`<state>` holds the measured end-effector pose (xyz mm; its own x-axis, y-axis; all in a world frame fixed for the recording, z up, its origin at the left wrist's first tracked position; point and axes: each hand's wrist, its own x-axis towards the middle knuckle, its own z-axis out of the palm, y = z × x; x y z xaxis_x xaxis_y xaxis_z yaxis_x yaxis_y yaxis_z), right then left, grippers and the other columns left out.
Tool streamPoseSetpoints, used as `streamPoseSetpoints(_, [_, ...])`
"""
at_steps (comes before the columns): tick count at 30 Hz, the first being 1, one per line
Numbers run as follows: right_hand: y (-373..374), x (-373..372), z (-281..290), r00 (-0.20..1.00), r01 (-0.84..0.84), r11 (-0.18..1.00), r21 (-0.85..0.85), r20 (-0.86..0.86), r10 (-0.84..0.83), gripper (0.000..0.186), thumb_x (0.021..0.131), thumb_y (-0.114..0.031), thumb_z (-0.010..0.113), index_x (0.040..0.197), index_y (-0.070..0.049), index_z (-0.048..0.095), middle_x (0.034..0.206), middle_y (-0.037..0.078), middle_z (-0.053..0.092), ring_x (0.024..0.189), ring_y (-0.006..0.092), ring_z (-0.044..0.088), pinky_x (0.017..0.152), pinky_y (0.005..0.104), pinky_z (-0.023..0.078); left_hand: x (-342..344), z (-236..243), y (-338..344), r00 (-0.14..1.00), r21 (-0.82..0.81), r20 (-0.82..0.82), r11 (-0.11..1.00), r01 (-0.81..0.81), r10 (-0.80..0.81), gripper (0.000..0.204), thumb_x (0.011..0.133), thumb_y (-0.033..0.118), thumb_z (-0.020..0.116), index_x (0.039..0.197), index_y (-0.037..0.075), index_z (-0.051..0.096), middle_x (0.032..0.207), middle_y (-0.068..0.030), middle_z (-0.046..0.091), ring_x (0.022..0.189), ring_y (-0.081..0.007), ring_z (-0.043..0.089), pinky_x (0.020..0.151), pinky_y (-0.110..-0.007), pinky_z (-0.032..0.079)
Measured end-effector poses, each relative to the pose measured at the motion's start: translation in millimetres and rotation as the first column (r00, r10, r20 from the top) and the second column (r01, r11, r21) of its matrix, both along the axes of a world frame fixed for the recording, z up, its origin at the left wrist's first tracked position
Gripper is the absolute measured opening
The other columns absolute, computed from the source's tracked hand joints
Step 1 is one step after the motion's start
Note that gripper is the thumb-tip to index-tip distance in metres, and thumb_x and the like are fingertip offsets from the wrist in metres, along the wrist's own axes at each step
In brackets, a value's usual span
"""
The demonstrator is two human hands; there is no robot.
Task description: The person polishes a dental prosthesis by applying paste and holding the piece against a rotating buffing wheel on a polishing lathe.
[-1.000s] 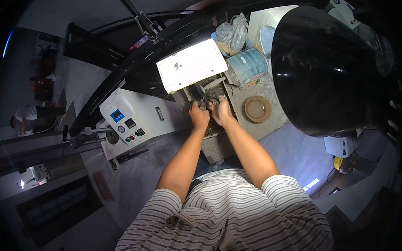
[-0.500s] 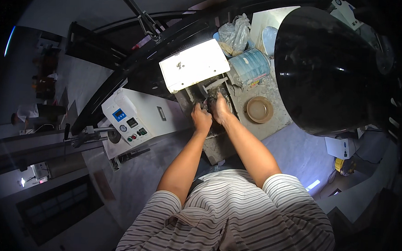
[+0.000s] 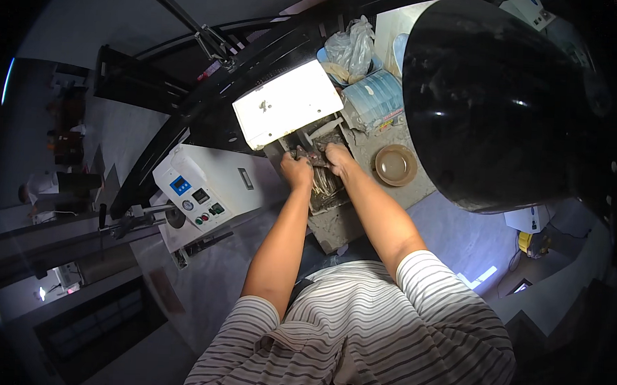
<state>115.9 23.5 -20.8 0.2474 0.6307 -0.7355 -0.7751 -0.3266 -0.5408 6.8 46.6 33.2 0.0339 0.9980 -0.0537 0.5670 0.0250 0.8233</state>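
Observation:
My left hand and my right hand are both closed on a dark, wet, mud-coated piece, one at each side of it. Its exact kind I cannot make out, and the fingertips are partly hidden by mud and shadow. The piece is held over a grimy trough with a wet, shiny lining. Directly beyond the hands sits a brightly lit white cover, and a pale bar crosses the trough just below its edge.
Right of the trough, a bowl of cloudy liquid stands on the mud-stained bench. Behind it are a blue tub and a plastic bag. A large black lamp shade looms at right. A white control box stands at left.
My hands have drawn slightly apart, and my left hand has shifted left. More of the trough below them now shows. The whole view has shifted a little.

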Motion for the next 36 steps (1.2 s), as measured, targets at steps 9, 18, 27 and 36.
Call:
streamPoseSetpoints(9, [-8.3,7.1,21.0,0.929,-0.108,0.952,-0.288,0.311,0.2,0.031,0.085,-0.013,0.049,0.104,0.009,0.06,0.077,0.018,0.061,0.046,0.0191,0.05,0.034,0.035,0.029,9.2,-6.6,14.0,0.894,-0.204,0.403,0.972,-0.12,0.195,0.004,0.073,-0.005,0.059,0.077,-0.007,0.059,0.067,-0.0102,0.061,0.06,-0.0171,0.054,0.056,-0.037,0.044])
streamPoseSetpoints(18, [0.9,-3.2,20.8,0.873,-0.134,0.924,-0.359,0.398,0.281,0.04,0.084,-0.012,0.048,0.117,0.01,0.054,0.08,0.024,0.062,0.043,0.0227,0.05,0.035,0.041,0.03,2.1,26.0,10.4,0.842,-0.403,0.443,0.907,-0.118,0.307,0.013,0.073,-0.012,0.051,0.081,-0.004,0.059,0.074,-0.0086,0.059,0.059,-0.0146,0.054,0.052,-0.031,0.045])
streamPoseSetpoints(27, [-5.3,-3.6,45.5,0.793,-0.232,0.906,-0.353,0.471,0.386,0.043,0.089,-0.015,0.048,0.124,0.009,0.051,0.096,0.025,0.062,0.069,0.0286,0.06,0.048,0.0425,0.043,-8.0,17.3,15.2,0.833,-0.468,0.434,0.876,-0.116,0.343,0.014,0.072,-0.013,0.052,0.081,-0.005,0.06,0.074,-0.0097,0.059,0.064,-0.0142,0.057,0.057,-0.03,0.046])
streamPoseSetpoints(36, [-5.4,0.3,31.6,0.77,-0.219,0.904,-0.367,0.504,0.391,0.045,0.085,-0.012,0.048,0.125,0.01,0.052,0.102,0.027,0.063,0.077,0.0308,0.063,0.06,0.0429,0.048,-3.9,16.9,13.1,0.832,-0.425,0.444,0.896,-0.131,0.333,0.009,0.071,-0.011,0.051,0.075,-0.004,0.056,0.066,-0.0046,0.051,0.052,-0.0133,0.046,0.046,-0.032,0.038])
